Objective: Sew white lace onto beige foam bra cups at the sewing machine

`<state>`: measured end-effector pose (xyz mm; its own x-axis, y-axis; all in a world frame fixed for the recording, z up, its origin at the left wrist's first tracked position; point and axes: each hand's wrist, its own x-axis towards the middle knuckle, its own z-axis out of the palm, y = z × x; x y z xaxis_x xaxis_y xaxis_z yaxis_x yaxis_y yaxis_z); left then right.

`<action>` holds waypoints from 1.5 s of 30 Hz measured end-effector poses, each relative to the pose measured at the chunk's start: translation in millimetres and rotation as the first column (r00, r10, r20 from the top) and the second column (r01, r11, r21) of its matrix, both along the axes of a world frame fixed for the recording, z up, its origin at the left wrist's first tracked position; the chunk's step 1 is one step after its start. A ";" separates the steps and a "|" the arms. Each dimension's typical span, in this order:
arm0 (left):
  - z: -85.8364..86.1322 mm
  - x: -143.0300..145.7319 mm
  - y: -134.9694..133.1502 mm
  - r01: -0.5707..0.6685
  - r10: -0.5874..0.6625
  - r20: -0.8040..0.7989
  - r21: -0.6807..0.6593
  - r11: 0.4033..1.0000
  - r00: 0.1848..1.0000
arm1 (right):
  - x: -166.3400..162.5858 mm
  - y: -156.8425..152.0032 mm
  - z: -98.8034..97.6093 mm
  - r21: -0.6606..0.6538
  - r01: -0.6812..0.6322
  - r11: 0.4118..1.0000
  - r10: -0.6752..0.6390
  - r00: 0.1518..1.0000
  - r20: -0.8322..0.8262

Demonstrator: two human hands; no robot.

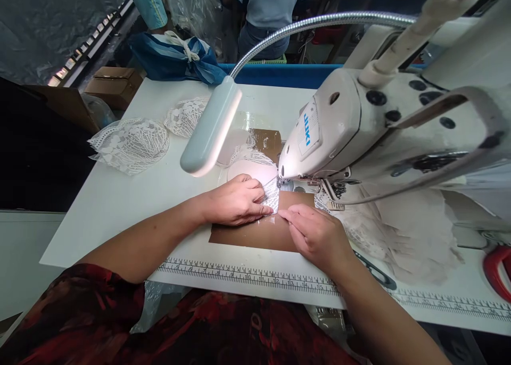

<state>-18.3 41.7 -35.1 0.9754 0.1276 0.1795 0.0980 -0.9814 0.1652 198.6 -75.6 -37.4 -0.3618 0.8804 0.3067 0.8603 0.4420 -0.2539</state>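
Note:
My left hand (235,201) lies on a piece of white lace (272,193) in front of the needle of a white sewing machine (359,125), fingers pressed together on the fabric. My right hand (315,233) pinches the lace's near edge from the right, over a brown taped patch (255,237) on the table. A pale foam cup (249,169) sits just behind my left hand, under the lamp (209,128).
Two white lace pieces (131,144) lie at the table's far left. A pile of sewn lace pieces (403,232) is right of the needle. A ruler strip (247,273) runs along the front edge. Red-handled scissors (497,266) lie far right. A person stands beyond the table.

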 end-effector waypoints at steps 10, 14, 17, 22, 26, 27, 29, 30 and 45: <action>2.4 1.4 -1.3 -0.010 0.010 0.002 -0.046 0.999 1.000 | -5.2 1.4 -3.2 -0.074 -0.025 0.997 0.034 0.991 0.126; 1.0 8.2 -4.4 -0.088 0.089 0.019 -0.044 0.995 0.996 | -5.2 1.2 -3.5 -0.036 -0.035 0.999 0.039 0.990 0.134; -2.3 13.9 -6.6 -0.176 0.176 0.005 -0.011 0.984 0.984 | -5.8 1.7 -3.3 -0.028 -0.025 0.999 0.029 0.991 0.133; -5.8 16.2 -7.4 -0.195 0.196 -0.012 0.031 0.980 0.981 | -6.6 2.7 -3.7 -0.021 -0.018 1.000 0.021 0.991 0.135; -4.0 15.1 -7.7 -0.198 0.199 -0.013 0.028 0.980 0.980 | -6.3 2.2 -3.0 -0.032 -0.020 0.999 0.025 0.990 0.138; -3.4 15.0 -7.8 -0.196 0.197 -0.015 0.031 0.980 0.980 | -6.2 2.0 -2.8 -0.030 -0.018 0.999 0.022 0.990 0.136; -2.2 15.2 -8.1 -0.188 0.189 -0.019 0.040 0.981 0.982 | -6.2 1.7 -2.4 -0.029 -0.017 0.999 0.021 0.991 0.133; -1.8 15.4 -8.2 -0.185 0.186 -0.020 0.043 0.982 0.982 | -6.2 1.7 -2.3 -0.032 -0.016 0.999 0.020 0.991 0.132; -3.5 12.0 0.0 -0.125 0.125 0.006 0.009 0.992 0.992 | -8.3 9.4 -0.7 -0.077 0.066 0.995 -0.051 0.981 0.185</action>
